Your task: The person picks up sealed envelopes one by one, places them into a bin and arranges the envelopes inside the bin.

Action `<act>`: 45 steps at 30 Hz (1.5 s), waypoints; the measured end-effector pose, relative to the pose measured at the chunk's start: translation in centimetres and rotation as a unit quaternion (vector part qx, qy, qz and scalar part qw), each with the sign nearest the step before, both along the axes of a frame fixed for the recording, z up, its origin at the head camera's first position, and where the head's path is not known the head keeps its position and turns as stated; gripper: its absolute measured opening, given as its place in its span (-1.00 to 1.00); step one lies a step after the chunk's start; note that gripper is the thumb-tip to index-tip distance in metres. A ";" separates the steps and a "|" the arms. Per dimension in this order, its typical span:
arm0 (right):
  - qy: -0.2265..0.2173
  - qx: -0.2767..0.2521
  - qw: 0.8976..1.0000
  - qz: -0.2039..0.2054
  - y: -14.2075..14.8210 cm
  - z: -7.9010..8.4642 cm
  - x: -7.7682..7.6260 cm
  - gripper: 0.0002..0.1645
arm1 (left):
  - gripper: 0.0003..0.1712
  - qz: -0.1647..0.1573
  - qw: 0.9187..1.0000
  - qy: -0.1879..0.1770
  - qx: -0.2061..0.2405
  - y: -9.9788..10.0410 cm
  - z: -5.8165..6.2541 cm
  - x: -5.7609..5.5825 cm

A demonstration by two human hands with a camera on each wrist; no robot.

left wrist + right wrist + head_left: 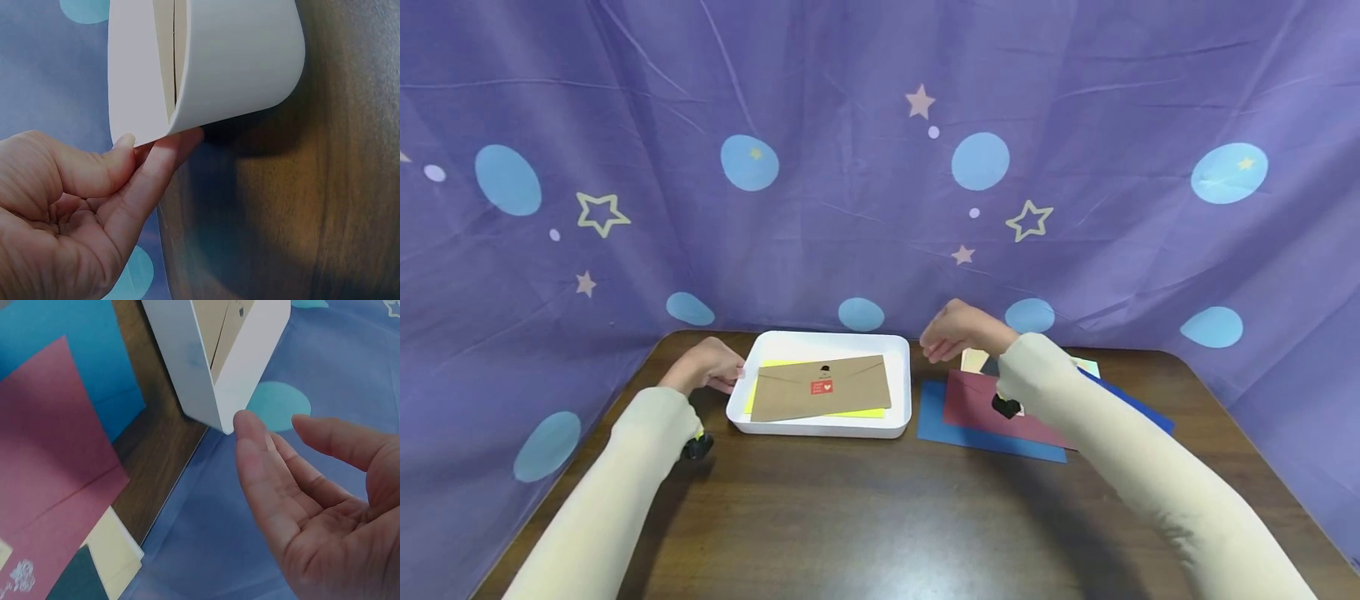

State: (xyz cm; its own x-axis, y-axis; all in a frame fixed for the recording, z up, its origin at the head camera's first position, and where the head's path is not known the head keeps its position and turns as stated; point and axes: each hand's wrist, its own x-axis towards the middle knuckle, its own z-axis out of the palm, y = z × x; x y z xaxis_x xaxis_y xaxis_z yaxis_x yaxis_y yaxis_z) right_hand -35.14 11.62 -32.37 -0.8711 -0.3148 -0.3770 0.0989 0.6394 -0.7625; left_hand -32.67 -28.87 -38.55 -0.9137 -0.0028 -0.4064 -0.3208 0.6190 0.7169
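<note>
My left hand (713, 365) is at the left end of a white tray (820, 430). The left wrist view shows its thumb at the rim and its fingers (159, 162) against the outside, pinching the tray's corner. Inside the tray lies a brown kraft envelope (790, 393) with a red heart label, over a yellow sheet or envelope (874, 413). Just off the tray's right end is my right hand (958, 330), holding nothing. In the right wrist view its thumb and fingers (250, 459) are apart, fingertips close to the tray's corner.
Right of the tray, a dark red envelope (970, 404) overlaps a blue one (931, 423). Cream (973, 360), dark and deeper blue (1138, 407) pieces lie behind, partly under my right sleeve. The brown wooden table (850, 508) backs onto a purple patterned curtain (850, 233).
</note>
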 end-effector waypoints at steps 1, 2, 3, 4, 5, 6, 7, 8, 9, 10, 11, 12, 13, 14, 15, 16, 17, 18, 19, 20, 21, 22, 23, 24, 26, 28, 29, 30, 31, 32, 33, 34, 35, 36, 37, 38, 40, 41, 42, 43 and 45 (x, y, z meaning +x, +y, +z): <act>-0.001 0.002 1.000 0.001 0.4 0.0 0.0 -0.64 | -0.70 -0.002 1.000 0.001 0.001 0.0 0.0 0.0; -0.002 0.005 1.000 0.002 0.7 0.0 0.0 -0.65 | -0.72 -0.002 1.000 0.001 0.002 0.0 0.0 0.1; -0.002 0.007 1.000 0.005 1.1 0.0 0.0 -0.66 | -0.75 -0.004 1.000 0.002 0.003 0.0 0.0 0.1; -0.003 0.010 1.000 0.006 1.5 0.0 0.1 -0.67 | -0.78 -0.005 1.000 0.003 0.006 0.0 0.0 0.1; -0.004 0.013 1.000 0.007 1.9 0.0 0.2 -0.67 | -0.81 -0.008 1.000 0.003 0.007 0.0 0.0 0.1; -0.004 0.014 1.000 0.006 2.2 0.0 0.3 -0.67 | -0.85 -0.008 1.000 0.003 0.009 0.0 0.0 0.1; -0.003 0.014 1.000 0.004 2.6 -0.1 0.4 -0.68 | -0.87 -0.009 1.000 0.003 0.010 0.1 0.1 0.1; -0.002 0.014 1.000 0.004 3.0 -0.1 0.5 -0.68 | -0.88 -0.008 1.000 0.003 0.010 0.1 0.1 0.1; 0.000 0.015 1.000 0.002 3.4 -0.1 0.6 -0.68 | -0.89 -0.009 1.000 0.003 0.010 0.2 0.1 0.1; 0.003 0.015 1.000 -0.001 3.9 -0.2 0.6 -0.68 | -0.89 -0.008 1.000 0.002 0.011 0.2 0.1 0.1; 0.004 0.014 1.000 -0.006 4.3 -0.3 0.7 -0.68 | -0.90 -0.008 1.000 0.002 0.011 0.2 0.1 0.1; 0.007 0.014 1.000 -0.010 4.7 -0.3 0.7 -0.68 | -0.90 -0.006 1.000 0.002 0.011 0.2 0.1 0.1; 0.009 0.015 1.000 -0.015 5.1 -0.3 0.8 -0.68 | -0.90 -0.006 1.000 0.002 0.012 0.2 0.1 0.1; 0.011 0.015 1.000 -0.019 5.5 -0.3 0.9 -0.67 | -0.88 -0.006 1.000 0.002 0.012 0.2 0.1 0.1; 0.012 0.017 1.000 -0.024 5.9 -0.4 1.0 -0.67 | -0.87 -0.006 1.000 0.001 0.012 0.2 0.1 0.2; 0.013 0.017 0.999 -0.026 6.3 -0.4 1.1 -0.67 | -0.84 -0.006 1.000 0.002 0.012 0.2 0.1 0.2; 0.014 0.018 0.999 -0.032 6.7 -0.4 1.2 -0.67 | -0.82 -0.007 1.000 0.003 0.012 0.2 0.1 0.2; 0.016 0.020 0.999 -0.033 7.2 -0.4 1.3 -0.67 | -0.84 -0.007 1.000 0.003 0.012 0.2 0.1 0.2; 0.016 0.022 0.999 -0.035 7.6 -0.4 1.3 -0.68 | -0.87 -0.008 1.000 0.004 0.012 0.2 0.1 0.2; 0.016 0.025 0.999 -0.037 8.1 -0.4 1.4 -0.67 | -0.90 -0.009 1.000 0.004 0.013 0.2 0.2 0.2; 0.016 0.029 0.999 -0.038 8.5 -0.4 1.4 -0.68 | -0.90 -0.010 1.000 0.006 0.014 0.3 0.2 0.2; 0.016 0.031 0.999 -0.039 8.9 -0.4 1.5 -0.68 | -0.90 -0.009 1.000 0.006 0.013 0.3 0.2 0.2; 0.016 0.036 0.998 -0.041 9.3 -0.4 1.6 -0.68 | -0.91 -0.009 1.000 0.006 0.011 0.2 0.2 0.2; 0.019 0.041 0.998 -0.039 9.7 -0.4 1.7 -0.68 | -0.90 -0.009 1.000 0.005 0.010 0.2 0.2 0.2; 0.027 0.050 0.998 -0.040 10.5 -0.4 1.9 -0.67 | -0.78 -0.006 1.000 0.005 0.006 0.2 0.2 0.2; 0.042 0.064 0.996 -0.037 11.3 -0.6 2.1 -0.65 | -0.65 -0.003 1.000 0.002 0.001 0.1 0.2 0.2; 0.051 0.072 0.995 -0.035 11.7 -0.7 2.2 -0.63 | -0.66 -0.003 1.000 0.002 0.001 0.1 0.2 0.2; 0.062 0.080 0.994 -0.030 12.1 -0.8 2.3 -0.61 | -0.67 -0.003 1.000 0.002 0.001 0.1 0.1 0.2; 0.072 0.088 0.993 -0.028 12.5 -0.9 2.4 -0.61 | -0.68 -0.001 1.000 0.002 0.002 0.1 0.1 0.2; 0.085 0.096 0.991 -0.023 12.9 -0.9 2.5 -0.60 | -0.69 -0.001 1.000 0.002 0.003 0.1 0.1 0.2; 0.099 0.105 0.989 -0.018 13.2 -1.0 2.5 -0.60 | -0.70 0.000 1.000 0.002 0.004 0.1 0.0 0.2; 0.110 0.114 0.987 -0.011 13.6 -1.1 2.6 -0.61 | -0.71 0.000 1.000 0.002 0.005 0.1 0.0 0.1; 0.120 0.121 0.985 -0.006 13.9 -1.2 2.7 -0.63 | -0.71 0.001 1.000 0.003 0.005 0.1 0.0 0.1; 0.130 0.129 0.983 0.000 14.2 -1.3 2.7 -0.64 | -0.72 0.002 1.000 0.003 0.005 0.1 0.0 0.1; 0.139 0.138 0.981 0.007 14.5 -1.4 2.7 -0.65 | -0.73 0.003 1.000 0.003 0.005 0.1 0.0 0.1; 0.145 0.150 0.978 0.011 14.7 -1.5 2.7 -0.65 | -0.75 0.002 1.000 0.003 0.004 0.1 0.0 0.1; 0.146 0.167 0.975 0.017 15.2 -1.6 2.8 -0.61 | -0.80 0.000 1.000 0.003 0.003 0.0 -0.1 0.1; 0.144 0.175 0.974 0.018 15.3 -1.7 2.8 -0.59 | -0.82 0.002 1.000 0.002 0.003 0.0 0.0 0.1; 0.139 0.184 0.973 0.019 15.5 -1.7 2.9 -0.56 | -0.84 0.001 1.000 0.002 0.004 -0.1 -0.1 0.1; 0.134 0.194 0.972 0.020 15.6 -1.7 2.9 -0.54 | -0.86 0.000 1.000 0.002 0.003 -0.1 -0.1 0.1; 0.125 0.208 0.970 0.027 16.0 -1.9 3.0 -0.52 | -0.89 -0.001 1.000 0.001 0.004 0.0 -0.1 0.0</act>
State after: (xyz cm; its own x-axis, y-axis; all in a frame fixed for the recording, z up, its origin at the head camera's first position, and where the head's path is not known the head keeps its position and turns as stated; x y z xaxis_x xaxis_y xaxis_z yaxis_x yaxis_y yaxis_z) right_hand -32.18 27.60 -34.26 -0.9382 -0.2282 -0.2601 -0.0979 0.8961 -0.4329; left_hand -32.65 -28.88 -38.67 -0.9144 0.0031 -0.4047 -0.3179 0.6133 0.7230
